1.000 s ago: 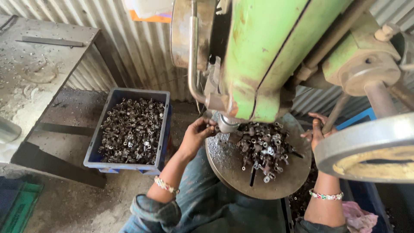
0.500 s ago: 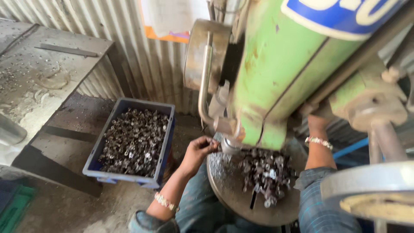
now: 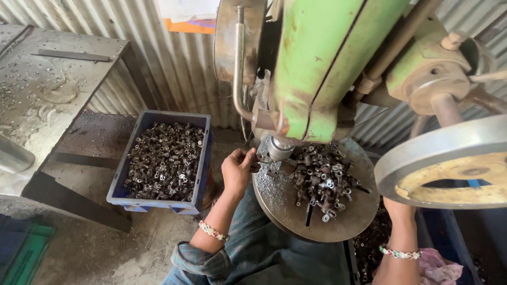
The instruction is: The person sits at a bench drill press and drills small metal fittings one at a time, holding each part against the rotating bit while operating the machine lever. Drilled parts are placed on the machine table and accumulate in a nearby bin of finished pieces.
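My left hand (image 3: pixel 237 168) reaches to the left edge of a round steel press table (image 3: pixel 288 211). Its fingers are pinched on a small metal part right beside the silver punch (image 3: pixel 277 148) of a green press machine (image 3: pixel 317 68). A heap of small metal fittings (image 3: pixel 322 179) lies on the table just right of the punch. My right hand (image 3: pixel 398 211) hangs low at the table's right edge, beneath the flywheel (image 3: pixel 449 153). Only its back and the braceleted wrist show; the fingers are hidden.
A blue crate (image 3: pixel 205 158) full of the same fittings stands on the floor to the left. Further left is a grey metal workbench (image 3: pixel 47 89). Corrugated sheet wall (image 3: pixel 174 68) is behind. A pink cloth (image 3: pixel 438 266) and a dark bin of parts (image 3: pixel 369 248) sit at lower right.
My right hand has dropped from up by the machine's right side to below the table edge. My left hand has stayed at the punch.
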{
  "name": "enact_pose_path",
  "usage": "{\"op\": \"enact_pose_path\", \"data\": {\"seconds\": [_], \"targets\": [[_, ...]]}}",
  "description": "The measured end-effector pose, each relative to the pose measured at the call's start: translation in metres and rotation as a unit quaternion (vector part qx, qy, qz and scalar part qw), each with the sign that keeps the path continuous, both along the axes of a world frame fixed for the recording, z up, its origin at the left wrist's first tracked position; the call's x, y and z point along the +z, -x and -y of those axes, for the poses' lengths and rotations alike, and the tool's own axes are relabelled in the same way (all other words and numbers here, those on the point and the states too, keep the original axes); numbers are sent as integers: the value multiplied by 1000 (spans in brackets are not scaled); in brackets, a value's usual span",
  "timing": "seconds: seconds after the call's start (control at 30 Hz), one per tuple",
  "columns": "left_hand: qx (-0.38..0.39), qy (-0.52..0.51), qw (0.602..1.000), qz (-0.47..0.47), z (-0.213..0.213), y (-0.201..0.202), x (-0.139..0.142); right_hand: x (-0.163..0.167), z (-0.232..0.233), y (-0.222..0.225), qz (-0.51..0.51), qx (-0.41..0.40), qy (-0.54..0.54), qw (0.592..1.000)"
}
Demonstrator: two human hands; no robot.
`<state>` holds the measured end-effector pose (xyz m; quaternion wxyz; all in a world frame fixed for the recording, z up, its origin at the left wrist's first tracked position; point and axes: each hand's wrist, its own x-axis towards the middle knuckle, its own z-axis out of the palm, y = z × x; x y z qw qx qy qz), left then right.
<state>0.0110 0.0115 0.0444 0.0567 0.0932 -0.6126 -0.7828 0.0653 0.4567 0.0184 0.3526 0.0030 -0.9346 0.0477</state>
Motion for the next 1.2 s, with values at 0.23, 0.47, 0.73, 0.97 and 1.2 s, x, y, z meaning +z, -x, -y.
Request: {"op": "enact_pose_path", "data": {"seconds": [0.23, 0.47, 0.73, 0.97, 1.2], "targets": [[14, 106, 994, 24, -7, 8, 7, -6, 0, 1, -13, 3, 29, 999], [-160, -71, 982, 75, 0, 30, -21, 30, 50, 21, 7, -16, 402, 915], [-204, 26, 978, 25, 6, 39, -24, 62, 70, 157, -178, 84, 283, 939], [-184, 24, 982, 19, -9, 62, -28, 91, 73, 209, -173, 88, 193, 962], [-2, -51, 998, 32, 6, 40, -40, 39, 63, 90, -26, 101, 430, 897]]}}
